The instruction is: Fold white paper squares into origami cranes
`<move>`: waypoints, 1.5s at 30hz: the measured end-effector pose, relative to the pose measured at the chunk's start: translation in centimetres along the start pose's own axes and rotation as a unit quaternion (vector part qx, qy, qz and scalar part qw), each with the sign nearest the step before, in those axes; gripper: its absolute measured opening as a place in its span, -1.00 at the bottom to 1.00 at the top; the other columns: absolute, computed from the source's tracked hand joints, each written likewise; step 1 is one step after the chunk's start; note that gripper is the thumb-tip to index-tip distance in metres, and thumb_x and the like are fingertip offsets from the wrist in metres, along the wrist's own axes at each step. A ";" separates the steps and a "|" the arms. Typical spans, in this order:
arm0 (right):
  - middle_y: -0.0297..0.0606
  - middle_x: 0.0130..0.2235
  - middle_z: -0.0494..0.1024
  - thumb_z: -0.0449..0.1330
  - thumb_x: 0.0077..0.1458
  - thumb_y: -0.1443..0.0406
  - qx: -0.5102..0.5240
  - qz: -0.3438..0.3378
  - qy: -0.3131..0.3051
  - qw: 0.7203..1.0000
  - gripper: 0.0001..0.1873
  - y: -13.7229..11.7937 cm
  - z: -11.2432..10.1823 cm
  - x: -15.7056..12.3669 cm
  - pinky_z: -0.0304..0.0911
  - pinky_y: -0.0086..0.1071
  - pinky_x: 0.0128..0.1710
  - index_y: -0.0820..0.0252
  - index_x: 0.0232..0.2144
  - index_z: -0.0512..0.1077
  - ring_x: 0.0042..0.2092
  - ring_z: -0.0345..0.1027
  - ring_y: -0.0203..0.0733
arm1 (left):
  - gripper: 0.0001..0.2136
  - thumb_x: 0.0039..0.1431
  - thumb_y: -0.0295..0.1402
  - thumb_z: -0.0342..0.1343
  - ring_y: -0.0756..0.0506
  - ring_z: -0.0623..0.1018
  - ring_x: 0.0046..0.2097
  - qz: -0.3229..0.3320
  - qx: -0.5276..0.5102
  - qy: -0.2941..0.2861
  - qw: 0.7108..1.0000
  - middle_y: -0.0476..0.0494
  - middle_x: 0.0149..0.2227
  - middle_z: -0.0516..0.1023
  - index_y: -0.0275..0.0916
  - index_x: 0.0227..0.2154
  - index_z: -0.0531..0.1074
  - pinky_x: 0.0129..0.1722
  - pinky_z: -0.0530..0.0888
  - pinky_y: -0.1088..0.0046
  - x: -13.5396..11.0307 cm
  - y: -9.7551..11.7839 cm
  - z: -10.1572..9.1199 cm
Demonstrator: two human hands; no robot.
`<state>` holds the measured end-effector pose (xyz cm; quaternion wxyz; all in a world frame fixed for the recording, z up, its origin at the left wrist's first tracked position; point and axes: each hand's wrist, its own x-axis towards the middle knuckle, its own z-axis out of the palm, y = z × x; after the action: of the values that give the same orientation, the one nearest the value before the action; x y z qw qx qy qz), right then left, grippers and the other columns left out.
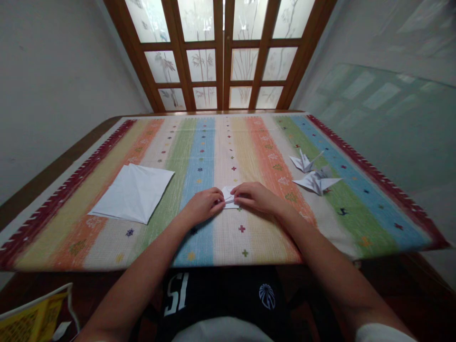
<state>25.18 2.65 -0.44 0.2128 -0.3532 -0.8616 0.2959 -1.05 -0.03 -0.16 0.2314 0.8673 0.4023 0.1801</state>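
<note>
A person's left hand (203, 206) and right hand (254, 198) close on a small folded white paper (228, 198) near the middle of the front half of a striped tablecloth (221, 142), fingers curled over it from either side and the paper's point showing between them. The paper rests on the cloth, nearer the front edge than the far one. A broad stretch of striped cloth runs ahead of the hands to the far edge, below a frosted bamboo-pattern window (221, 57). Toward the left edge, just beyond the left hand, lies a creased white paper square (132, 192). Toward the right edge, beyond the right hand, sit a paper crane (303, 161) and a second paper crane (317, 181), almost touching. A yellow packet (32, 318) lies below the front edge, off the left corner.
</note>
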 end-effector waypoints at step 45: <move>-0.17 -0.09 0.64 0.40 0.19 0.39 -0.032 0.030 0.032 0.999 -0.86 -0.3 0.8 0.2 0.40 -0.19 0.02 0.12 -0.19 0.63 -0.06 0.52 -0.07 | -0.85 0.40 -0.47 0.17 -0.17 0.63 -0.11 0.000 0.043 0.022 0.999 -0.21 -0.15 0.68 -0.22 -0.16 0.66 -0.02 0.56 0.27 0.1 -0.3 0.4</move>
<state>24.44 2.35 -0.76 0.2203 -0.3952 -0.8521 0.2631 -0.99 0.12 -0.65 0.1846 0.8725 0.4144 0.1812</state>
